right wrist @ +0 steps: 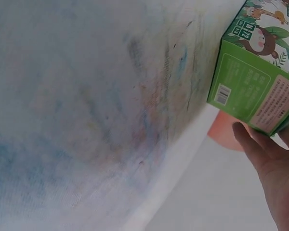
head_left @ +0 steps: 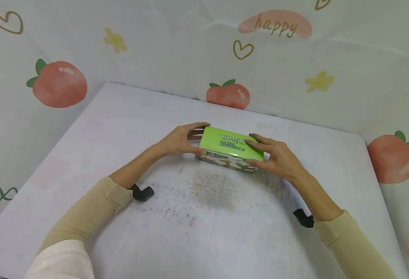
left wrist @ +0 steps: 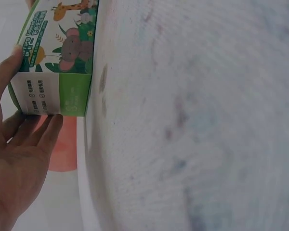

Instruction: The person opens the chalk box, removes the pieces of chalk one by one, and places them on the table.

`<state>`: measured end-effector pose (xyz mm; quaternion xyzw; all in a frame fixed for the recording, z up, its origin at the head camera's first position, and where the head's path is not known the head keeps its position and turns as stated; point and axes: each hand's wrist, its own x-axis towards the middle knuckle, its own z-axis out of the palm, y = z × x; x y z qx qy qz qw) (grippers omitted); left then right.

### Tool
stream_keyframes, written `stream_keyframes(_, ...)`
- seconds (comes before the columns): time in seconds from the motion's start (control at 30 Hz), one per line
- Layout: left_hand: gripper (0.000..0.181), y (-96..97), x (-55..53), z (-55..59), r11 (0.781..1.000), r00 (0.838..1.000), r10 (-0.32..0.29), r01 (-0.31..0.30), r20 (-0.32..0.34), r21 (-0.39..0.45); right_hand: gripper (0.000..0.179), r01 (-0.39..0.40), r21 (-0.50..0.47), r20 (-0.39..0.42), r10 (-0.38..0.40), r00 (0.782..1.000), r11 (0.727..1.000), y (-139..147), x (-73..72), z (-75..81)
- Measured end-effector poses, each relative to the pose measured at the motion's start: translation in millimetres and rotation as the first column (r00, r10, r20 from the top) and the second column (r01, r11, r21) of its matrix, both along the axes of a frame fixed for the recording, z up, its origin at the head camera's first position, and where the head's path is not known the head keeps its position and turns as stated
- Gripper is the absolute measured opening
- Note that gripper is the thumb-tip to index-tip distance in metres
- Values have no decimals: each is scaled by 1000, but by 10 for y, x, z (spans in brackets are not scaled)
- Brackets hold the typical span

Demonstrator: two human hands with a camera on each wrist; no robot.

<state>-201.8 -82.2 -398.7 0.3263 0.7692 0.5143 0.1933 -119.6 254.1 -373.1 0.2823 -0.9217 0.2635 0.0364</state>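
Note:
A green cardboard box (head_left: 230, 144) with white and blue lettering on its top sits on the white table. Cartoon animals cover its front side, among them an elephant and a giraffe in the left wrist view. My left hand (head_left: 181, 140) holds the box's left end, thumb at the front top corner and fingers round the back. At the right end, my right hand (head_left: 277, 157) grips it with the thumb on the front edge and fingers over the top. In the right wrist view, a barcode and a pink label show on the green end panel (right wrist: 250, 86).
Coloured smudges (head_left: 214, 190) mark the white table (head_left: 176, 240) in front of the box. A white cloth with peaches, hearts and flowers (head_left: 176, 50) hangs behind the table. Black curved pieces (head_left: 143, 193) stick out by both sleeve cuffs.

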Motion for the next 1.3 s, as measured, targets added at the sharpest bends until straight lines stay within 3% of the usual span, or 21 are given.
stream_keyframes(0.3,90,3,13,24,1000,1000,6,-6,-9,-8,69,-48,143,-68,58,996,989,12,11,58)
stream_keyframes(0.67,90,-2,0,26,1000,1000,4,-4,-7,-21,67,-76,175,-113,97,989,982,26,18,25)
stream_keyframes(0.97,90,1,8,30,1000,1000,2,-2,4,-19,63,-81,266,-75,104,992,961,39,16,13)
stream_keyframes(1.13,91,-3,4,27,1000,1000,1,-1,1,-15,59,-122,290,-140,168,976,949,46,2,-23)
stream_keyframes(1.3,90,1,-2,27,1000,1000,2,-2,-6,-16,67,-139,273,-189,195,963,952,43,12,-44)
